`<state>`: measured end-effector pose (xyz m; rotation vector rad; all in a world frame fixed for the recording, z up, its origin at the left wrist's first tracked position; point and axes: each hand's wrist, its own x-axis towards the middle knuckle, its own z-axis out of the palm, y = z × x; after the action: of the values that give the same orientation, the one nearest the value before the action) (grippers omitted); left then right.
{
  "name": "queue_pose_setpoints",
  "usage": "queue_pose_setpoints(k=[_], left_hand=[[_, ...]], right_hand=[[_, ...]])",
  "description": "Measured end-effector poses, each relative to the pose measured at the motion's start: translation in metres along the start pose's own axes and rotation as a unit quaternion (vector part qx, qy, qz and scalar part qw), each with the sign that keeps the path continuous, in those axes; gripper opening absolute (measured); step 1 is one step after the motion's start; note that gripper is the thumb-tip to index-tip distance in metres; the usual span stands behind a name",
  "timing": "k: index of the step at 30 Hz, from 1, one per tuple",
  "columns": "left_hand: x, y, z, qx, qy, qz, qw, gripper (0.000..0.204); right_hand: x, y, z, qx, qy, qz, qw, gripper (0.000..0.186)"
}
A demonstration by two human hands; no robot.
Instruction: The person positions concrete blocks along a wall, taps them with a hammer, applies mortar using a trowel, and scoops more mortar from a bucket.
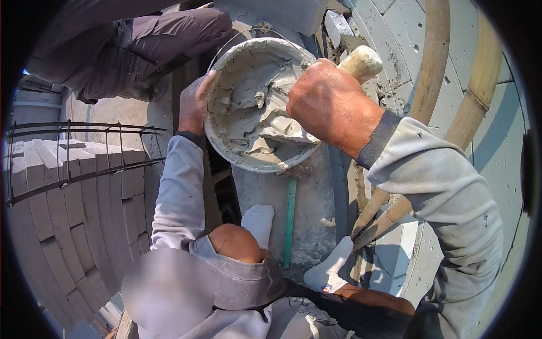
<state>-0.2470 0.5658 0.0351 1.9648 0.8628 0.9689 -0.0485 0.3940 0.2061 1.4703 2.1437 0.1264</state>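
A round bucket (271, 168) of wet grey mortar (243, 93) stands in front of me on a concrete ledge, its thin wire handle leaning to the far side. My left hand (193, 104) grips the bucket's left rim, thumb near the edge. In my right hand (332, 104) is a trowel, closed in a fist; its pale, mortar-stained handle (361, 64) sticks out to the upper right. The blade is mostly hidden under mortar and the fist, low over the right half of the bucket.
Two bamboo poles (432, 62) rise at the right by a pale block wall (389, 34). A rebar cage (84, 133) and stacked blocks (73, 209) are at left. Another person's trousered leg (175, 31) is at upper left. A green strip (290, 223) lies between my white-socked feet (258, 226).
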Motion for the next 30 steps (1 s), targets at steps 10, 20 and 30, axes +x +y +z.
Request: queue_pose_setpoints(k=[10, 20, 30], left_hand=[[-0.003, -0.012, -0.004, 0.158, 0.028, 0.141, 0.977, 0.030], [-0.002, 0.000, 0.004, -0.139, 0.038, -0.262, 0.954, 0.060], [-0.006, -0.005, -0.002, -0.219, 0.027, -0.285, 0.933, 0.075]], right_hand=[[-0.011, -0.021, -0.018, 0.191, -0.115, 0.049, 0.973, 0.016], [-0.026, -0.089, 0.037, 0.514, -0.022, 0.216, 0.830, 0.033], [-0.048, -0.090, 0.073, 0.665, 0.074, 0.276, 0.690, 0.036]])
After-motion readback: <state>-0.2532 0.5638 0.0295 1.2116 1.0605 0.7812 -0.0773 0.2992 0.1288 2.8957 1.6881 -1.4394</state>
